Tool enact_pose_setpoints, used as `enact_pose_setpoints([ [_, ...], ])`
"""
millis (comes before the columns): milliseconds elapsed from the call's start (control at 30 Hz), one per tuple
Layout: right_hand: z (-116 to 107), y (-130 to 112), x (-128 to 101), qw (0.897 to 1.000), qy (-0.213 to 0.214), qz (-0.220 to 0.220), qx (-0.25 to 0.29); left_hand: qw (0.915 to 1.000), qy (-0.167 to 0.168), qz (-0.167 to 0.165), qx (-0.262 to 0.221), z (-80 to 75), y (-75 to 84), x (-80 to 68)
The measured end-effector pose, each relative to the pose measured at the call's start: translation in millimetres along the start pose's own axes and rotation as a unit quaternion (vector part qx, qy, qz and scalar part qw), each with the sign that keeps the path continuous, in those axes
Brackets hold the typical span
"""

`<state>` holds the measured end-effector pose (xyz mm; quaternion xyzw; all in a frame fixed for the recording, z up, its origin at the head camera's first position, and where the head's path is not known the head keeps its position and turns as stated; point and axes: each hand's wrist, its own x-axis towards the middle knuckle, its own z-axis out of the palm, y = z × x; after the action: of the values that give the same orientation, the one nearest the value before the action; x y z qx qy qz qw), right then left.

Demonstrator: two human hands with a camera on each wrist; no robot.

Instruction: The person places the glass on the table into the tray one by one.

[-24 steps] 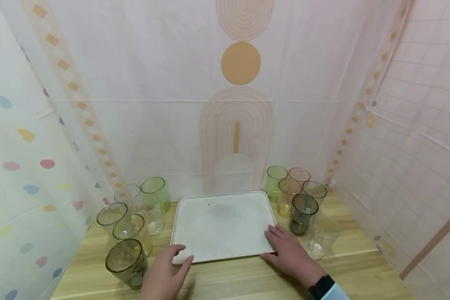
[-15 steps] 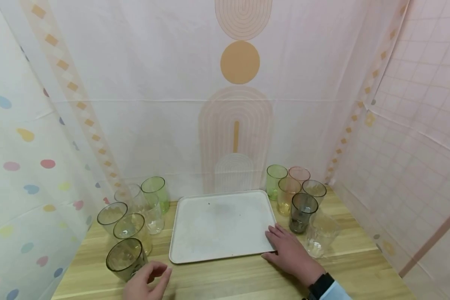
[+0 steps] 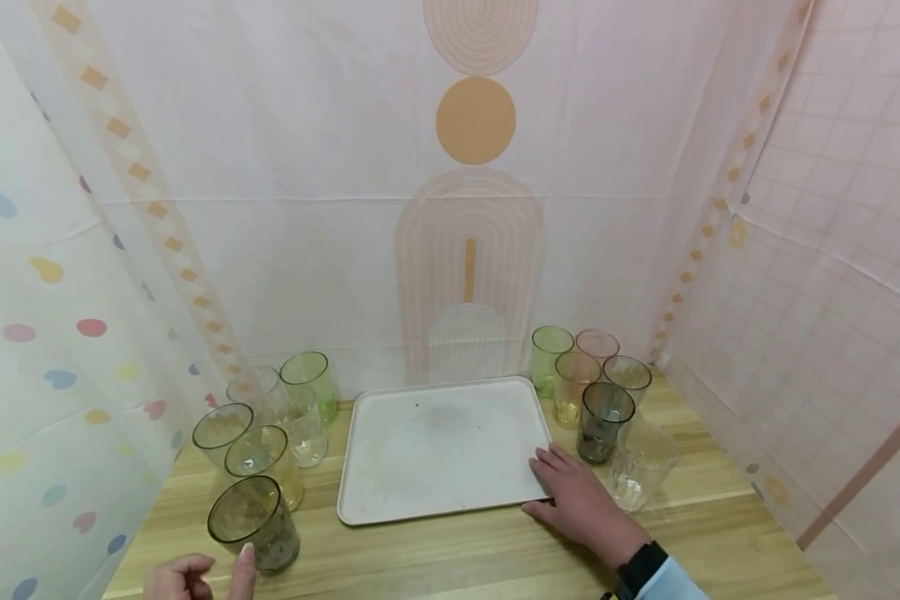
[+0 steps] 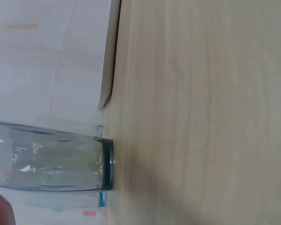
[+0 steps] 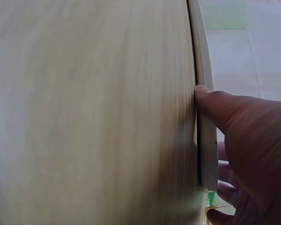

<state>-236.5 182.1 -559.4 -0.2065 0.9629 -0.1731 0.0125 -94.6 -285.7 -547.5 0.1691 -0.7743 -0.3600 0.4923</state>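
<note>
A white rectangular tray (image 3: pixel 446 454) lies on the wooden table. My right hand (image 3: pixel 577 504) rests on its front right corner, fingers over the rim. In the right wrist view the thumb (image 5: pixel 213 101) touches the tray's front edge (image 5: pixel 207 154). Low at the left, my left hand (image 3: pixel 195 581) is beside a dark smoky glass (image 3: pixel 270 542), thumb raised in front of it and fingers bent, holding nothing. The left wrist view has this glass (image 4: pixel 56 159) standing on the table, with part of a finger (image 4: pixel 0 211) at the frame's edge.
Left of the tray stand several more glasses, among them a green glass (image 3: pixel 311 387) and a yellowish glass (image 3: pixel 262 458). On the right are another green glass (image 3: pixel 547 362), a dark glass (image 3: pixel 602 425) and a clear glass (image 3: pixel 640 471). A patterned curtain (image 3: pixel 345 250) hangs behind.
My left hand has left the tray's front left corner and moved left and toward me, to the dark smoky glass. The right hand stays at the tray corner.
</note>
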Motion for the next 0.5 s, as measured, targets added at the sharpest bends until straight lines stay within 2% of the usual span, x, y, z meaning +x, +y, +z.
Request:
enact_pose_setpoints([
  [67,0,0,1,1.0,0.002,0.001,-0.001,0.999,0.024,-0.036,0.01,5.5,-2.3,3.5],
  [133,-1,-1,1,1.0,0.003,0.001,0.001,0.9961,0.037,-0.078,-0.016,13.5,-1.9,5.3],
  [233,-3,-3,0,1.0,0.004,-0.001,0.004,0.9905,0.027,-0.122,-0.058,23.1,-0.8,7.1],
  [267,-4,-3,0,1.0,0.004,0.0,0.006,0.9902,0.014,-0.124,-0.062,25.2,-0.9,6.7],
  [367,-4,-4,0,1.0,0.004,-0.001,0.009,0.985,-0.048,-0.158,-0.049,28.4,-2.7,6.3],
  [500,-3,-3,0,1.0,0.004,-0.001,0.011,0.9735,-0.11,-0.198,-0.028,30.7,-8.2,7.2],
])
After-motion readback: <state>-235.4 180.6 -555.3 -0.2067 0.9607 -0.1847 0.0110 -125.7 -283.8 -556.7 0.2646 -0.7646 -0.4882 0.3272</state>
